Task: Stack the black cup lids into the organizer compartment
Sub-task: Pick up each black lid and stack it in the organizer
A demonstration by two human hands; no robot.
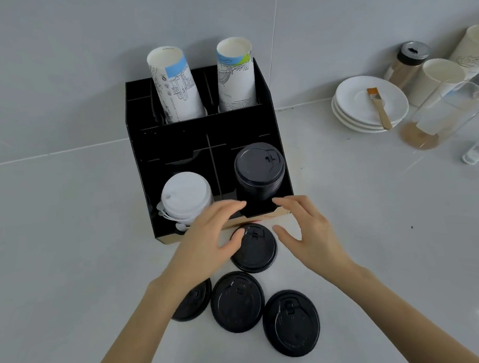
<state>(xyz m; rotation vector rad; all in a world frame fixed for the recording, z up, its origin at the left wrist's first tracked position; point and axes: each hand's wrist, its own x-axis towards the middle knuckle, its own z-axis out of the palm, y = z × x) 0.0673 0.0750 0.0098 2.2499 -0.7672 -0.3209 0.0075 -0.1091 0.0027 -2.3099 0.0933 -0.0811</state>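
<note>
White counter, four black lids loose before the organizer (pixel 206 143).
Your left hand (pixel 208 241) and right hand (pixel 305 233), both spread, flank one lid (pixel 256 251); pinch its rim squarely.

Lid (pixel 193 302) under left forearm: about half covered, only right part showing. Lid (pixel 255 249) between the hands: left rim covered by left hand (pixel 208 238) fingers; contact cannot be told. Items far right of right hand (pixel 308 233): paper cup (pixel 477 48) and glass (pixel 450 113) cut by frame edge, cup print too blurred to read.
</note>
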